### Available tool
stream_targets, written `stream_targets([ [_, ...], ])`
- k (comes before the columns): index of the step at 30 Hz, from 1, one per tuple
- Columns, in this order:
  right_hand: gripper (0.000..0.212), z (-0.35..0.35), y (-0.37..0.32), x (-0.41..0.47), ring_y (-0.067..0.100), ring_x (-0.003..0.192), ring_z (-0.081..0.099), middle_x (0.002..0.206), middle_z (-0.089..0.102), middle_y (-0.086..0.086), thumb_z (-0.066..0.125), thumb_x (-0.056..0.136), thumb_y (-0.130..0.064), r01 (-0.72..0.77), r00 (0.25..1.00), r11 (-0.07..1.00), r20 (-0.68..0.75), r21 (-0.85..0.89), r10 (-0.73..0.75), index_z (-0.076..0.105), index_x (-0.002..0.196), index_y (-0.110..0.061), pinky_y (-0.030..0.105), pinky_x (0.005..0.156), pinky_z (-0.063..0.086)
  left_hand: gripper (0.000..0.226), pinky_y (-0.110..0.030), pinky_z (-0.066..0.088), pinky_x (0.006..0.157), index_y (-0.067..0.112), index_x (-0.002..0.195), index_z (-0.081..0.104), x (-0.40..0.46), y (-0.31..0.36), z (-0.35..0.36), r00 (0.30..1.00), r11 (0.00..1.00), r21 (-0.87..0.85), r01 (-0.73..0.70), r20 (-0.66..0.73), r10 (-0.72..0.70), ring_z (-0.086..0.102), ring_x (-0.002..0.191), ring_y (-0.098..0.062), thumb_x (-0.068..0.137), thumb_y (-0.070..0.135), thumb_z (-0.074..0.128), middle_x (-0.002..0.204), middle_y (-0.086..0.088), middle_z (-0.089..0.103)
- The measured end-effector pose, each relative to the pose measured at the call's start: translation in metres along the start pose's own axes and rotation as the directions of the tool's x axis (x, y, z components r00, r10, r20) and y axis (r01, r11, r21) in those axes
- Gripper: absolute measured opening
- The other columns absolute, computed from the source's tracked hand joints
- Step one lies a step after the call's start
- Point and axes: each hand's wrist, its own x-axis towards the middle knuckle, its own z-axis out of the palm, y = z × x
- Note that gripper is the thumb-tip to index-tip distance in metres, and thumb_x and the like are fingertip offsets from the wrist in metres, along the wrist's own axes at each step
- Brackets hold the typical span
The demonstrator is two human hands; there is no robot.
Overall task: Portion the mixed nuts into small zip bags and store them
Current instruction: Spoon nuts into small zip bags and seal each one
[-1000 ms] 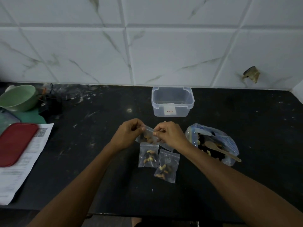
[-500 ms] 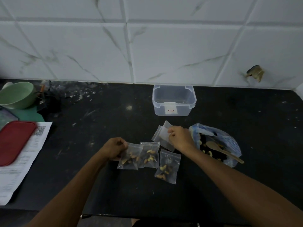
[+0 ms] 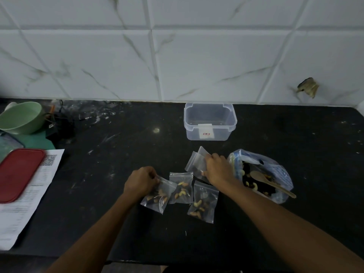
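Observation:
Three small zip bags of nuts lie on the black counter [image 3: 118, 194]. My left hand [image 3: 141, 181] pinches the top of the leftmost filled bag [image 3: 157, 196], which rests on the counter. A second filled bag [image 3: 181, 187] lies beside it and a third [image 3: 203, 202] a little nearer. My right hand [image 3: 218, 170] grips a small stack of empty zip bags [image 3: 197, 160]. To the right sits the big open bag of mixed nuts [image 3: 275, 170] with a wooden spoon [image 3: 269, 182] in it. A clear, empty storage box [image 3: 209, 121] stands by the wall.
At the left edge lie a red lid [image 3: 18, 173] on printed paper [image 3: 25, 203], a green bowl [image 3: 19, 117] and a small black adapter with wires [image 3: 59, 127]. A white tiled wall [image 3: 177, 56] backs the counter.
My left hand brought the filled bag down and laid it at the left of the other two. My right hand let go of it and took hold of the empty bags.

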Motion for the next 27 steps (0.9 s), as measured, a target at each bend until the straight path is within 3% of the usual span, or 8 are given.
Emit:
stream_targets([
  [3, 0.039, -0.002, -0.001, 0.001, 0.024, 0.109, 0.055, 0.118, 0.059, 0.007, 0.068, 0.086, -0.026, -0.014, 1.000, 1.000, 0.002, -0.010, 0.014, 0.054, 0.121, -0.015, 0.035, 0.087, 0.048, 0.012, -0.030, 0.048, 0.068, 0.029, 0.101, 0.059, -0.001, 0.003, -0.001, 0.999, 1.000, 0.028, 0.014, -0.030, -0.013, 0.058, 0.083, -0.011, 0.090, 0.024, 0.061, 0.097, 0.007, 0.061],
  [5, 0.025, -0.007, -0.001, 0.000, 0.021, 0.101, 0.061, 0.110, 0.065, 0.005, 0.068, 0.087, -0.024, -0.036, 0.999, 0.999, 0.024, 0.030, 0.035, 0.061, 0.109, -0.015, 0.033, 0.081, 0.052, 0.015, -0.034, 0.053, 0.073, 0.026, 0.106, 0.059, -0.002, 0.010, -0.003, 0.992, 1.000, 0.014, -0.003, -0.123, 0.005, 0.059, 0.087, -0.013, 0.091, 0.024, 0.058, 0.103, 0.004, 0.060],
  [8, 0.015, -0.016, 0.001, -0.002, 0.018, 0.092, 0.062, 0.102, 0.065, 0.002, 0.068, 0.086, -0.024, -0.070, 0.997, 0.980, 0.030, 0.186, 0.065, 0.060, 0.097, -0.018, 0.032, 0.074, 0.053, 0.018, -0.029, 0.053, 0.076, 0.023, 0.113, 0.059, 0.000, 0.031, -0.006, 0.967, 0.988, -0.086, -0.132, -0.229, 0.109, 0.059, 0.088, -0.009, 0.095, 0.025, 0.057, 0.109, 0.000, 0.060],
  [12, 0.022, -0.043, 0.006, -0.007, 0.015, 0.092, 0.057, 0.102, 0.058, -0.003, 0.069, 0.085, -0.022, -0.047, 0.997, 0.959, -0.046, 0.279, 0.062, 0.056, 0.102, -0.021, 0.027, 0.070, 0.045, 0.033, -0.022, 0.050, 0.080, 0.022, 0.121, 0.059, -0.006, 0.083, -0.016, 0.963, 0.897, -0.353, -0.264, -0.044, 0.266, 0.060, 0.098, -0.006, 0.093, 0.037, 0.061, 0.110, 0.006, 0.063],
  [17, 0.026, -0.068, 0.014, -0.020, 0.012, 0.093, 0.054, 0.098, 0.055, -0.006, 0.071, 0.083, -0.027, 0.052, 0.986, 0.973, -0.169, 0.225, -0.014, 0.054, 0.102, -0.023, 0.025, 0.072, 0.043, 0.014, -0.024, 0.052, 0.069, 0.016, 0.092, 0.068, -0.011, 0.129, -0.016, 0.924, 0.851, -0.384, -0.357, -0.011, 0.383, 0.065, 0.075, -0.007, 0.091, 0.030, 0.065, 0.084, 0.002, 0.069],
  [20, 0.032, -0.073, 0.027, -0.029, 0.014, 0.099, 0.053, 0.106, 0.056, -0.003, 0.071, 0.082, -0.025, 0.047, 0.988, 0.971, -0.153, 0.235, -0.011, 0.053, 0.108, -0.024, 0.027, 0.078, 0.044, 0.012, -0.021, 0.048, 0.069, 0.014, 0.089, 0.070, -0.009, 0.140, -0.014, 0.933, 0.858, -0.403, -0.318, 0.028, 0.359, 0.065, 0.079, -0.006, 0.094, 0.021, 0.062, 0.086, 0.003, 0.068],
  [24, 0.060, -0.069, 0.040, -0.045, 0.012, 0.110, 0.049, 0.121, 0.047, 0.000, 0.076, 0.078, -0.026, 0.047, 0.993, 0.814, -0.115, 0.579, 0.025, 0.047, 0.130, -0.022, 0.025, 0.086, 0.042, 0.013, -0.027, 0.053, 0.075, 0.012, 0.083, 0.070, -0.012, 0.146, -0.011, 0.934, 0.825, -0.498, -0.266, 0.080, 0.349, 0.067, 0.082, -0.012, 0.092, 0.020, 0.064, 0.086, -0.002, 0.070],
  [27, 0.032, -0.067, 0.040, -0.055, 0.010, 0.099, 0.051, 0.108, 0.050, -0.004, 0.071, 0.082, -0.023, 0.067, 0.914, 0.817, -0.364, 0.572, 0.180, 0.056, 0.110, -0.021, 0.025, 0.080, 0.045, 0.015, -0.022, 0.048, 0.066, 0.011, 0.078, 0.068, -0.017, 0.151, -0.010, 0.938, 0.798, -0.556, -0.231, 0.090, 0.334, 0.063, 0.069, -0.004, 0.091, 0.019, 0.065, 0.079, 0.000, 0.068],
])
